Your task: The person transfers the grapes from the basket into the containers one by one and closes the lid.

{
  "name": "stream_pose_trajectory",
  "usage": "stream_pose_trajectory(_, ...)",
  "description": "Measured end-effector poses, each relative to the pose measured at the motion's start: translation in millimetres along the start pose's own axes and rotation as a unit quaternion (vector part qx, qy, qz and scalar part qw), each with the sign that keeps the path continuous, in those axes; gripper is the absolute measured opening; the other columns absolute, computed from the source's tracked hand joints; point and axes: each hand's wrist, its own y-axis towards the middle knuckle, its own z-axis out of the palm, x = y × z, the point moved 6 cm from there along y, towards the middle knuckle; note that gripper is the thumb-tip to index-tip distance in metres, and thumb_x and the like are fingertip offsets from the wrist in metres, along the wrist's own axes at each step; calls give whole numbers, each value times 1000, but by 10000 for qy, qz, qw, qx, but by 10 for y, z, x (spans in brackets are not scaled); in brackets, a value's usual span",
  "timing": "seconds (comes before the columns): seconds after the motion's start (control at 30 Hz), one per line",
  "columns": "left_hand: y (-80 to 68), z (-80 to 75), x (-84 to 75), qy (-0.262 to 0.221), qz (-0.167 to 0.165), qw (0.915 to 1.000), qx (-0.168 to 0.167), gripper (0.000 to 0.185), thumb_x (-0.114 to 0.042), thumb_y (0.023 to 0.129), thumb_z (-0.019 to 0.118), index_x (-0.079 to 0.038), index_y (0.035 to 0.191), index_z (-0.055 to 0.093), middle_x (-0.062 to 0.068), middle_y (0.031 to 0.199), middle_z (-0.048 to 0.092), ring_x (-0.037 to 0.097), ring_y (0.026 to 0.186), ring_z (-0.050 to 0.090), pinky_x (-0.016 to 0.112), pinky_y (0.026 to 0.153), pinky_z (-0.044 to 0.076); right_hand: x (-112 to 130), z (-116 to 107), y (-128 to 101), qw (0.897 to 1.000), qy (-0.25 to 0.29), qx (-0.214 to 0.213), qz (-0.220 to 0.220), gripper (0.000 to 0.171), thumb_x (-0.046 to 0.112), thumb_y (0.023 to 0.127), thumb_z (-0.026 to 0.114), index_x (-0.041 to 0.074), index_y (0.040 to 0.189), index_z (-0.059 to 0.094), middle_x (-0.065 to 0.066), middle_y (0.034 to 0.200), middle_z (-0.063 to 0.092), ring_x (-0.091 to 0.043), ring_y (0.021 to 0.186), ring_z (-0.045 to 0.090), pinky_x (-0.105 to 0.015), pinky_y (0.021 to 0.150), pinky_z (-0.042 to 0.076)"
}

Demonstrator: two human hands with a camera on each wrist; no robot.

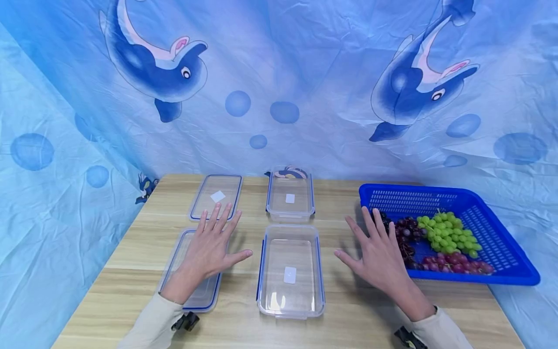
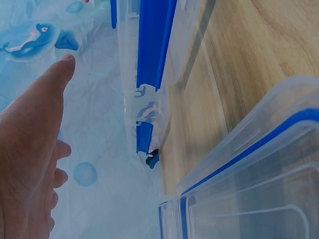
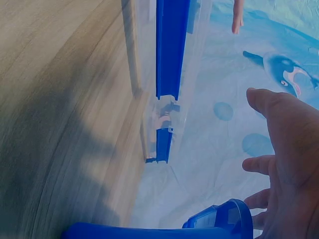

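Observation:
My left hand [image 1: 211, 249] is held palm down with its fingers spread, over the near clear lid with a blue seal [image 1: 202, 293]. Nothing is in it. On the other side, my right hand [image 1: 378, 254] also has its fingers spread and holds nothing; its fingertips overlap the left edge of the blue basket [image 1: 514, 257] in the head view. Between the hands stands a large clear container [image 1: 291, 252] with blue side clips. A smaller clear container [image 1: 289, 189] sits behind it. The far lid [image 1: 224, 184] lies beyond my left fingertips.
Inside the basket are green grapes [image 1: 451, 232], red grapes [image 1: 457, 263] and dark grapes [image 1: 407, 230]. Everything stands on a wooden table [image 1: 126, 271]. A blue curtain with dolphins [image 1: 305, 58] hangs behind the table and along its left side.

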Motion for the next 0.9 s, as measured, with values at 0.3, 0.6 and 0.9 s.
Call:
stream_pose_trajectory(0.3,-11,-31,-2,-16,18,9999,-136,109,-86,83,48,-14,162,30,16,170,17,40,156,13,62,126,10,16,-40,8,10000,-15,25,6,87,73,87,62,23,157,44,-16,170,16,-41,156,10,-78,115,19)
stream_pose_trajectory(0.6,-6,-106,-50,-209,186,9995,-172,105,-84,87,47,-12,162,31,15,171,13,36,158,6,59,127,11,-3,-166,11,9997,92,191,128,90,73,88,61,25,160,38,-15,171,13,-38,157,4,-76,117,15)
stream_pose_trajectory(0.9,35,-163,-90,-578,532,9969,-102,102,-76,91,51,-11,164,23,11,172,9,33,158,5,56,128,14,-94,-361,38,9998,179,63,78,91,67,89,66,27,162,30,-19,169,17,-40,157,4,-78,116,17)
